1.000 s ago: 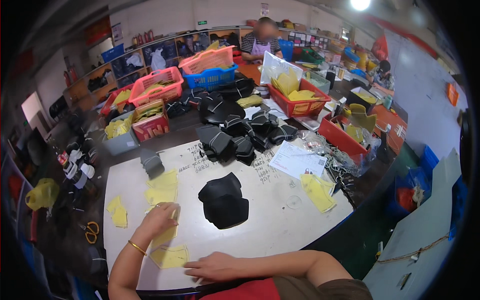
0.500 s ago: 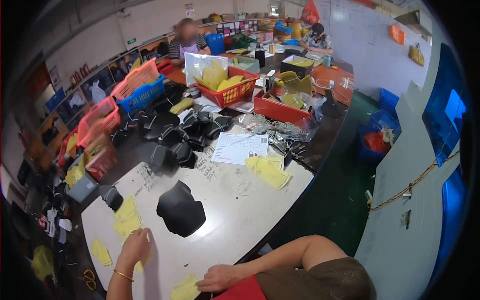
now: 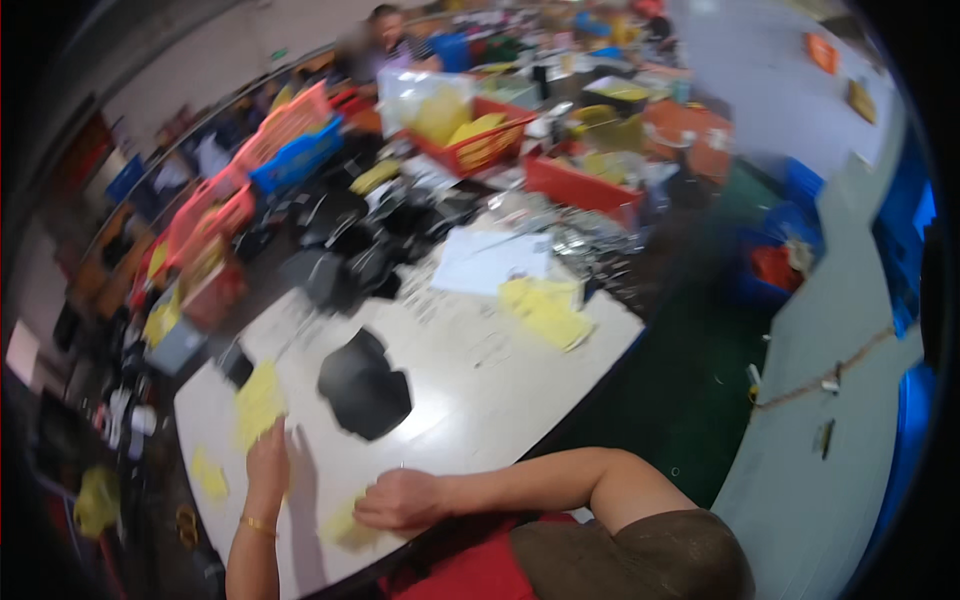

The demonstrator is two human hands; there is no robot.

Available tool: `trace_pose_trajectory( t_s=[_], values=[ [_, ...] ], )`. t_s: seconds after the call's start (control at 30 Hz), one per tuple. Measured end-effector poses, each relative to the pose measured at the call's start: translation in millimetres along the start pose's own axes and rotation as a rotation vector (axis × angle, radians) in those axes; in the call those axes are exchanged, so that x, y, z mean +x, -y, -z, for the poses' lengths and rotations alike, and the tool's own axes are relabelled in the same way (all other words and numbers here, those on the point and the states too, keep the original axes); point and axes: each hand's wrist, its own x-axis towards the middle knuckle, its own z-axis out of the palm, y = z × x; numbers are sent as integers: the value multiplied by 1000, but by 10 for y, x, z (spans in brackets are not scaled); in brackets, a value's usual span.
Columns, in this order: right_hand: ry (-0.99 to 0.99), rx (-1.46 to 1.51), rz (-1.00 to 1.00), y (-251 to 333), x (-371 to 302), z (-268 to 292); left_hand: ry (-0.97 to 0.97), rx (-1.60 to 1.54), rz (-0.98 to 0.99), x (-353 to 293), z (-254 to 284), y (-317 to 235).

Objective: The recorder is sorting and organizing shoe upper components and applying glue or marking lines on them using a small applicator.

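Note:
My left hand is closed, its fingertips at the lower corner of a yellow cut piece on the white work board. My right hand is curled into a fist near the board's front edge, resting against another yellow piece. A thin tip pokes up above the right fist; the rest of whatever it holds is hidden. Between and beyond the hands lies a black shaped panel. A small yellow piece lies left of my left hand. Motion blurs the fingers.
A white printed sheet and stacked yellow pieces lie on the board's far right. Behind are black parts, a red basket, a red box and pink baskets. A person sits across the table.
The whole view has shifted and blurred. My left hand has moved up along the yellow piece, and my right hand has moved left and up, over the near yellow piece.

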Motion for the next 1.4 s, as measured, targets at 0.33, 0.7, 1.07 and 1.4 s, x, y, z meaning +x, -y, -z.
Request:
trace_pose_trajectory(
  t_s=[0.33,0.7,1.07,1.4],
  values=[
    [-224,-63,-470,-307,138,870,-385,-1143,-57,-346,934,-1141],
    [-304,378,-1286,-485,-774,1512,-432,-212,-320,82,-99,-1522],
    [-357,487,-1253,-644,-632,1409,-281,-345,-399,-670,220,-1850],
    [219,430,-1209,-484,-324,888,-380,-680,-224,-756,71,-1794]
  ],
)
